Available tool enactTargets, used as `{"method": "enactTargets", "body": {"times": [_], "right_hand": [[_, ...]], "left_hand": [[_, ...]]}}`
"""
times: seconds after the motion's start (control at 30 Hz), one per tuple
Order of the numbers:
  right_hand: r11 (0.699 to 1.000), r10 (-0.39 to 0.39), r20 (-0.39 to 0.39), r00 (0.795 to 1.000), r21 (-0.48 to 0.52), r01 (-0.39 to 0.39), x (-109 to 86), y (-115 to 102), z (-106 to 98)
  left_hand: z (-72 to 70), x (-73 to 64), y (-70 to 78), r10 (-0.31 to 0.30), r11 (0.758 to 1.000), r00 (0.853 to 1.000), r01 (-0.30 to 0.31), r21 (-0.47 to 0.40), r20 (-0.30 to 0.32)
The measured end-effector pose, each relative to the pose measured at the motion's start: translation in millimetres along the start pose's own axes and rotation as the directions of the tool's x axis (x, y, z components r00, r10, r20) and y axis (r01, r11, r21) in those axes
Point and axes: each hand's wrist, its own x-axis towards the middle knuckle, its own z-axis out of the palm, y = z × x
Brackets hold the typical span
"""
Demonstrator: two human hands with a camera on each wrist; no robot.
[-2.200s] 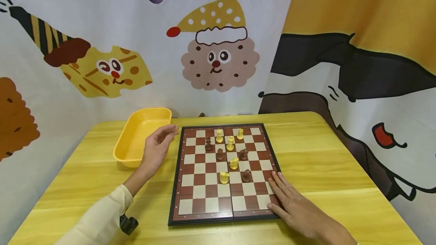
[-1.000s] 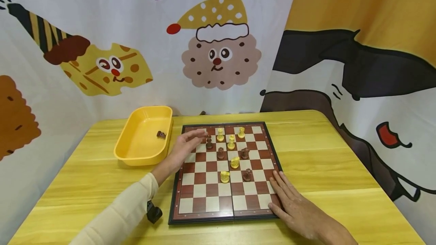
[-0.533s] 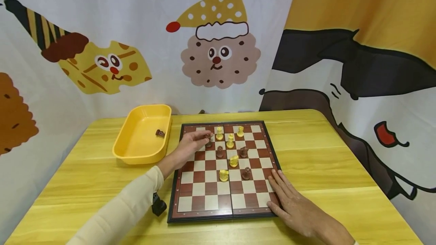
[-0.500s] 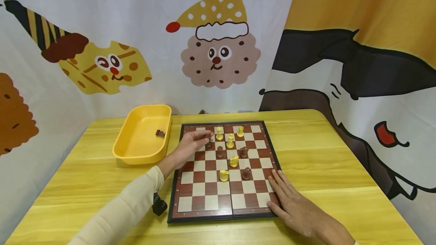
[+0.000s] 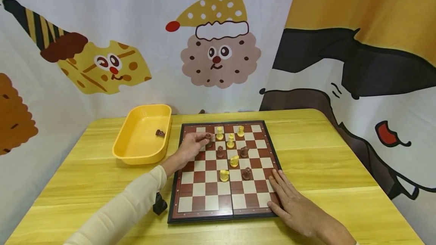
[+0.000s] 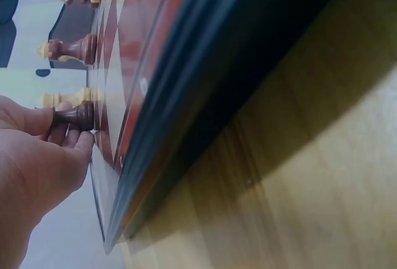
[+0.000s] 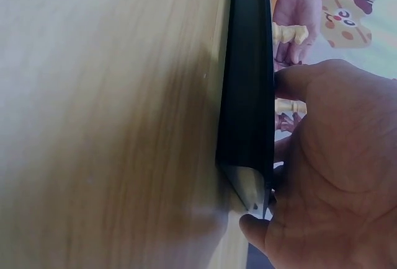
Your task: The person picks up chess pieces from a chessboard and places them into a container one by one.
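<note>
At the far left of the chessboard (image 5: 212,201), my left hand (image 5: 189,148) pinches a dark brown chess piece (image 5: 209,139). In the left wrist view, the thumb and fingers close around the upper part of this dark piece (image 6: 80,116), its base right at the board. My right hand (image 5: 298,207) rests on the board's right edge with its fingers straight. Yellow chess pieces stand close by, one of them a yellow piece (image 5: 219,134) just right of the left fingertips. Other brown pieces include a brown piece (image 5: 220,152) and a brown knight (image 5: 243,152).
A yellow tray (image 5: 119,148) stands left of the board, with a brown chess piece (image 5: 160,133) lying inside. Nearer on the board are a yellow knight (image 5: 224,175) and a brown piece (image 5: 246,174). Behind the wooden table (image 5: 61,196) hangs a cartoon-printed curtain (image 5: 136,18).
My left hand has moved right from beside the tray onto the board and taken hold of the dark piece. A brown piece has come into view in the tray. The right hand has stayed put.
</note>
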Motion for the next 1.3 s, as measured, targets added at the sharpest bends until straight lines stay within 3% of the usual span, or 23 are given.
{"method": "enactTargets", "body": {"times": [0.47,0.67,0.87,0.97,1.2,1.3], "right_hand": [[1.0,0.005,-0.009,1.0,-0.007,-0.005,-0.8,-1,0],[1.0,0.004,0.008,1.0,-0.004,-0.004,0.8,-3,-1],[0.999,0.05,0.061,0.997,0.01,-0.051,-1.1,-3,-2],[0.998,0.06,0.069,0.996,0.017,-0.062,-2.1,-3,-2],[0.999,0.043,0.031,0.999,0.005,-0.043,-0.6,-2,-2],[0.999,0.043,0.035,0.998,0.007,-0.043,-0.1,-1,-3]], "left_hand": [[-4.4,-0.9,-1.5,0.015,1.0,0.996,-0.012,-0.028,0.083],[-8.6,-2.6,-0.8,0.018,0.994,0.996,-0.009,-0.111,0.086],[-8.0,-0.4,8.9,0.033,0.978,0.993,-0.009,-0.208,0.113],[-6.6,-2.2,15.0,0.033,0.983,0.993,-0.012,-0.185,0.11],[-6.9,-1.7,15.0,0.031,0.999,0.999,-0.029,-0.041,0.045],[-11.3,-2.9,15.8,0.037,0.999,0.999,-0.036,-0.038,0.025]]}}
